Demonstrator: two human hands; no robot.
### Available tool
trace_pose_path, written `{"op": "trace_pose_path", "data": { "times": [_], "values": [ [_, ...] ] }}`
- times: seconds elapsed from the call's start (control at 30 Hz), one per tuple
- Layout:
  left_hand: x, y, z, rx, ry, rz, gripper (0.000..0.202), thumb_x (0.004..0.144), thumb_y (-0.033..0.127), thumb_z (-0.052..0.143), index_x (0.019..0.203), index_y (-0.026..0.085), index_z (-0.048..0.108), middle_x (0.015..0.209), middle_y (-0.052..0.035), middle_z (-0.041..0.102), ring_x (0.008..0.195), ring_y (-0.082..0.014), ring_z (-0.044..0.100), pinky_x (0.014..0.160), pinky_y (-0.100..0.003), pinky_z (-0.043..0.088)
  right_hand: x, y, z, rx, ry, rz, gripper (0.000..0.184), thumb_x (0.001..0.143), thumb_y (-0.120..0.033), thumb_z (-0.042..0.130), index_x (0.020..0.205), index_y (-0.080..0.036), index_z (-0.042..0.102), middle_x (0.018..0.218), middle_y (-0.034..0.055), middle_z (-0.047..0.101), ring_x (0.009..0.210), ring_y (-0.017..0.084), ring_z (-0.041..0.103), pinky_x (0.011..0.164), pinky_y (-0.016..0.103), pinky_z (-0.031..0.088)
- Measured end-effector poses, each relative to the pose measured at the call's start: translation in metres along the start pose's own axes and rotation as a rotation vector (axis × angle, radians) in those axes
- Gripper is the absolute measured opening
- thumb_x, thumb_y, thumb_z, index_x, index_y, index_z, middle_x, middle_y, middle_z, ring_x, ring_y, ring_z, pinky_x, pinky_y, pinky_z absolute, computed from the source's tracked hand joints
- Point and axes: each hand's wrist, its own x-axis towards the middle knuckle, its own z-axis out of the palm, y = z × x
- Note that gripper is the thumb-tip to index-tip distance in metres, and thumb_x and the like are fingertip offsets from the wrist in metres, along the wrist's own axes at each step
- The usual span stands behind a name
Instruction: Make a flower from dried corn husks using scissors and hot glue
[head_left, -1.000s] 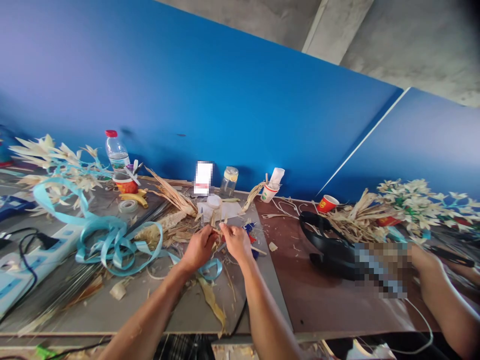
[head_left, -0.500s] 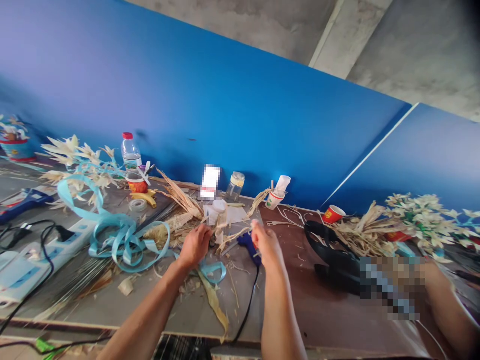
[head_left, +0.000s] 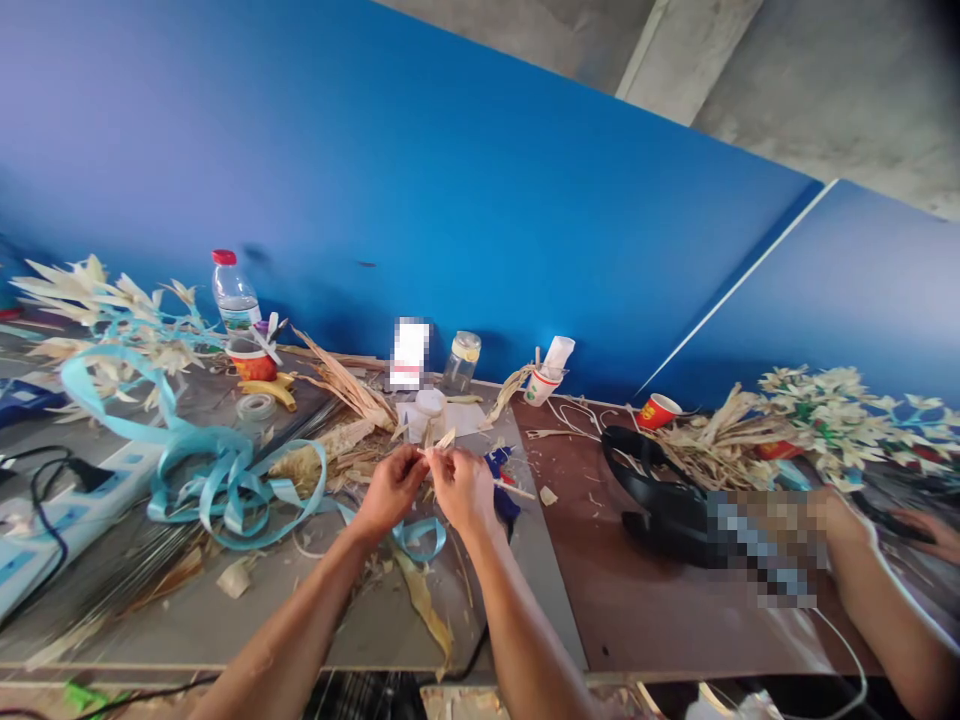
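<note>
My left hand (head_left: 390,490) and my right hand (head_left: 459,488) meet over the grey table (head_left: 300,600), both pinched on a small piece of dried corn husk (head_left: 439,445) that sticks up between the fingertips. Just right of my right hand lies a blue glue gun (head_left: 501,476), partly hidden by the hand. A pile of dry husks and a corn cob (head_left: 322,455) lies to the left of my hands. A loose light-blue ribbon (head_left: 210,470) curls across the table further left.
Husk flowers (head_left: 97,300), a water bottle (head_left: 231,295), tape roll (head_left: 256,407), jar (head_left: 460,361) and paper cups (head_left: 541,383) line the blue wall. A white power strip (head_left: 67,520) lies at left. Another person's arm (head_left: 877,590) rests at right by a black object (head_left: 660,490) on a brown table (head_left: 675,620).
My right hand had swung out to the right above the glue gun; it has come back to the left hand and both now pinch the husk piece again.
</note>
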Motion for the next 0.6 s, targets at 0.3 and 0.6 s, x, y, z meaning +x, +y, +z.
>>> {"op": "trace_pose_path", "data": {
  "times": [0.3, 0.6],
  "values": [
    [-0.002, 0.004, -0.004, 0.281, -0.070, 0.225, 0.020, 0.083, 0.027, 0.040, 0.066, 0.018, 0.048, 0.063, -0.0001, 0.050, 0.059, -0.0115, 0.044, 0.059, -0.023, 0.035, 0.005, 0.015, -0.016, 0.199, -0.231, 0.170, 0.057, 0.090, -0.048, 0.029, 0.044, -0.020, 0.046, 0.043, 0.0002, 0.050, 0.046, 0.013, 0.049, 0.048, 0.022, 0.030],
    [-0.003, -0.003, -0.005, 0.394, -0.122, 0.301, 0.020, 0.085, 0.024, 0.037, 0.074, 0.018, 0.052, 0.071, -0.0039, 0.055, 0.066, -0.0136, 0.048, 0.064, -0.025, 0.037, 0.005, 0.019, -0.020, 0.391, -0.314, 0.231, 0.050, 0.082, -0.043, 0.038, 0.038, -0.021, 0.033, 0.034, -0.0047, 0.031, 0.038, 0.010, 0.036, 0.043, 0.022, 0.025]
  ]
}}
